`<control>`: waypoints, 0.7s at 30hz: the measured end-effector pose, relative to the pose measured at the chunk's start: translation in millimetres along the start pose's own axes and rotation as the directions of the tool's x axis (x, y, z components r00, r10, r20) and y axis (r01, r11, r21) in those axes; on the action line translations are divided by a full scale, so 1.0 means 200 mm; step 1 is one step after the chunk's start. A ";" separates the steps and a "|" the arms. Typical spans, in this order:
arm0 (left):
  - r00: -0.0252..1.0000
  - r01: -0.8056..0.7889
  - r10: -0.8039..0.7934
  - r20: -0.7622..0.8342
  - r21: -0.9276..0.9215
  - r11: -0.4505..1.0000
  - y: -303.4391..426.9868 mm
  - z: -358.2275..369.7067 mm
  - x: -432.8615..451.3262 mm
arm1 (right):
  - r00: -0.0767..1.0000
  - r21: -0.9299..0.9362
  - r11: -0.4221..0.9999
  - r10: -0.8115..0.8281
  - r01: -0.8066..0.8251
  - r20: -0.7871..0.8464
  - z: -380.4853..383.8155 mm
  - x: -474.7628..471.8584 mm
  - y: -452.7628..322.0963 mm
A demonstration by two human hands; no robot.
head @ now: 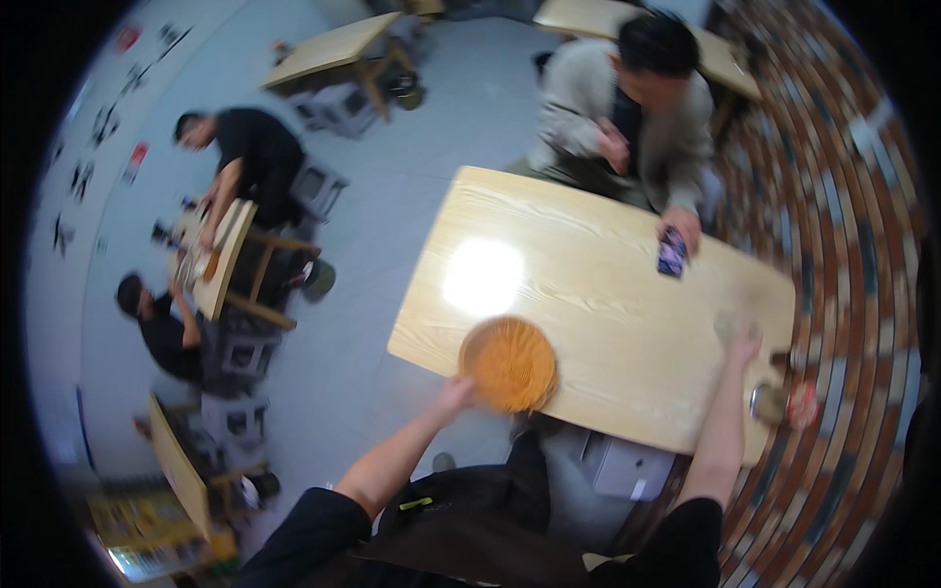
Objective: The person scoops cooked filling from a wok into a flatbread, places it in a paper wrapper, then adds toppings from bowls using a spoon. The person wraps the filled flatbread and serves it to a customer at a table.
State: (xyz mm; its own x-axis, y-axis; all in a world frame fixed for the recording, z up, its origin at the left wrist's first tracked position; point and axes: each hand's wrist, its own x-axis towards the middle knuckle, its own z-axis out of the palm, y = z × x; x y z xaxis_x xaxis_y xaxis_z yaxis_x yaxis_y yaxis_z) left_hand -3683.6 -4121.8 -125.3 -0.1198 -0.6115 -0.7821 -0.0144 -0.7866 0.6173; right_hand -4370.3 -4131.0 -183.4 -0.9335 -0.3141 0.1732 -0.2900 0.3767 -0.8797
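Note:
My left hand (457,395) grips the rim of a round orange woven basket (509,364) at the near left edge of the light wooden table (588,294). Near the table's right end, my right hand (746,344) is over the top, blurred, beside a pale greenish item (726,325) that may be a cloth or a cup. Whether the fingers hold that item cannot be made out. Across the table a person (625,117) in a light jacket holds a phone (671,252) over the tabletop.
Jars (769,403) and a red-and-white container (803,405) stand at the table's right end by the brick-patterned wall (838,309). A grey stool (634,469) is under the near edge. Two people in black are at another table (234,257) on the left.

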 end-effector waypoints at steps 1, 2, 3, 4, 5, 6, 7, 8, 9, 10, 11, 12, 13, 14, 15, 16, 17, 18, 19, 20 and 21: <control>0.999 -0.025 0.026 0.020 -0.024 0.999 -0.05 -0.13 -0.11 | 0.997 0.059 0.995 -0.082 0.081 0.003 -0.07 -0.14 -0.06; 0.998 -0.051 0.052 0.024 -0.033 0.998 -0.13 -0.27 -0.23 | 0.996 0.117 0.990 -0.086 0.084 0.009 -0.14 -0.29 -0.13; 0.999 -0.006 0.001 -0.051 -0.104 0.995 -0.21 -0.42 -0.35 | 0.990 0.029 0.990 -0.140 0.139 0.035 -0.20 -0.44 -0.21; 0.993 0.004 -0.024 -0.118 -0.174 0.985 -0.32 -0.57 -0.46 | 0.992 0.088 0.992 -0.102 0.095 0.077 -0.24 -0.61 -0.29; 0.984 -0.007 -0.031 -0.175 -0.213 0.977 -0.45 -0.73 -0.57 | 0.984 0.204 0.976 -0.109 0.080 0.138 -0.26 -0.79 -0.36; 0.974 -0.029 -0.029 -0.226 -0.249 0.968 -0.57 -0.90 -0.66 | 0.973 0.155 0.983 -0.125 0.095 0.195 -0.29 -0.96 -0.45; 0.965 -0.049 -0.033 -0.261 -0.302 0.952 -0.71 -1.09 -0.73 | 0.947 0.075 0.977 -0.211 0.199 0.242 -0.31 -1.14 -0.54; 0.956 -0.088 -0.019 -0.294 -0.348 0.933 -0.90 -1.27 -0.82 | 0.935 0.101 0.979 -0.198 0.175 0.294 -0.30 -1.33 -0.60; 0.908 -0.045 -0.141 -0.394 -0.427 0.903 -1.06 -1.47 -0.88 | 0.914 0.145 0.980 -0.184 0.139 0.362 -0.30 -1.53 -0.67; 0.823 0.021 -0.312 -0.476 -0.522 0.853 -1.25 -1.63 -0.94 | 0.872 0.119 0.973 -0.228 0.196 0.434 -0.30 -1.73 -0.72; 0.715 0.017 -0.398 -0.575 -0.555 0.832 -1.45 -1.75 -1.00 | 0.829 0.124 0.963 -0.269 0.239 0.490 -0.27 -1.93 -0.78; 0.569 0.037 -0.497 -0.655 -0.583 0.811 -1.58 -1.90 -1.03 | 0.799 0.161 0.955 -0.297 0.250 0.522 -0.20 -2.15 -0.86; 0.539 0.024 -0.505 -0.674 -0.587 0.809 -1.72 -2.03 -1.07 | 0.703 0.219 0.934 -0.358 0.283 0.615 -0.14 -2.38 -0.90; 0.518 0.030 -0.520 -0.680 -0.592 0.805 -1.87 -2.13 -1.18 | 0.601 0.266 0.915 -0.401 0.303 0.691 -0.14 -2.57 -0.96; 0.497 0.058 -0.547 -0.673 -0.604 0.795 -2.00 -2.18 -1.28 | 0.501 0.253 0.913 -0.389 0.319 0.773 -0.10 -2.77 -1.04; 0.478 -0.028 -0.548 -0.686 -0.636 0.771 -2.10 -2.22 -1.35 | 0.419 0.390 0.902 -0.431 0.183 0.799 -0.06 -3.00 -1.10; 0.455 -0.107 -0.552 -0.699 -0.659 0.745 -2.18 -2.26 -1.45 | 0.291 0.347 0.879 -0.443 0.327 0.848 -0.04 -3.19 -1.19; 0.434 -0.178 -0.553 -0.711 -0.669 0.722 -2.25 -2.33 -1.54 | 0.170 0.435 0.847 -0.498 0.306 0.850 -0.02 -3.39 -1.27; 0.426 -0.222 -0.573 -0.700 -0.695 0.684 -2.30 -2.38 -1.62 | 0.110 0.458 0.843 -0.502 0.282 0.858 0.02 -3.60 -1.35; 0.427 -0.260 -0.592 -0.683 -0.720 0.644 -2.35 -2.44 -1.70 | 0.008 0.493 0.817 -0.519 0.299 0.855 0.03 -3.78 -1.45; 0.431 -0.297 -0.608 -0.666 -0.741 0.602 -2.39 -2.46 -1.75 | -0.049 0.386 0.830 -0.402 0.403 0.914 0.06 -3.93 -1.51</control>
State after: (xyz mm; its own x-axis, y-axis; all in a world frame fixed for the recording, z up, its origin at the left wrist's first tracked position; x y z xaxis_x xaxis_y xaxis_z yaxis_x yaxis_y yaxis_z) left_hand -3147.0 -3573.1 -189.3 0.6187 0.1580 -0.7695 0.7629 -0.3544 0.5407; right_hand -3547.0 -4008.7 -58.5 0.3553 -0.9329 -0.0596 -0.5350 -0.1506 -0.8313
